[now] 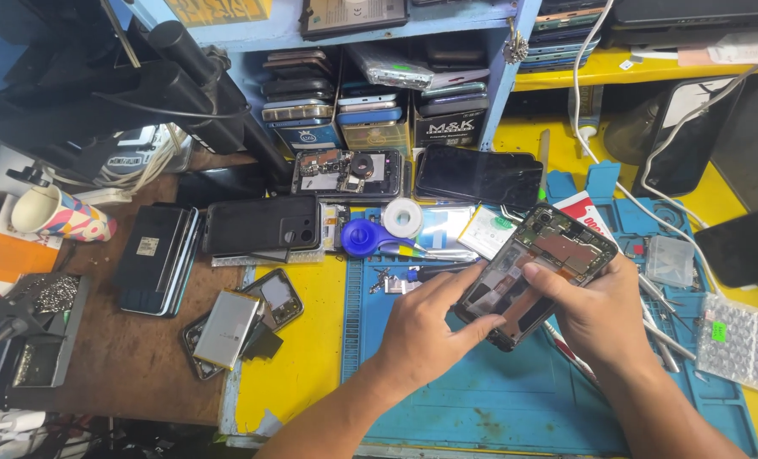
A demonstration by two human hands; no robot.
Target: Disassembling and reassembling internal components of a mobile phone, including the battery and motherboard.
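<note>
I'm looking at an opened phone (536, 272), back cover off, circuit board and innards showing, held tilted above the blue work mat (481, 391). My right hand (604, 319) grips it from the right side, thumb lying across the exposed inside, fingers wrapped underneath. My left hand (421, 331) comes in from the lower left, fingertips pressed on the phone's lower edge, index finger stretched along its side. So both hands are closed onto the same phone, close together, nearly touching.

Just above the phone, on the mat's upper edge, I see a blue round tool (362, 238), a white roll of tape (402, 218) and a few small metal bits (387, 280). Tweezers (664, 336) lie right of my right hand, and a clear bag of small parts (740, 340) sits at the far right. A white cable (642, 204) trails across the yellow bench.

Further left, a black phone (262, 225) lies face down, a silver battery (226, 327) rests on another open phone, and a patterned cup (56, 212) lies tipped over. Behind, a blue shelf (498, 93) holds stacks of phones (298, 93).
</note>
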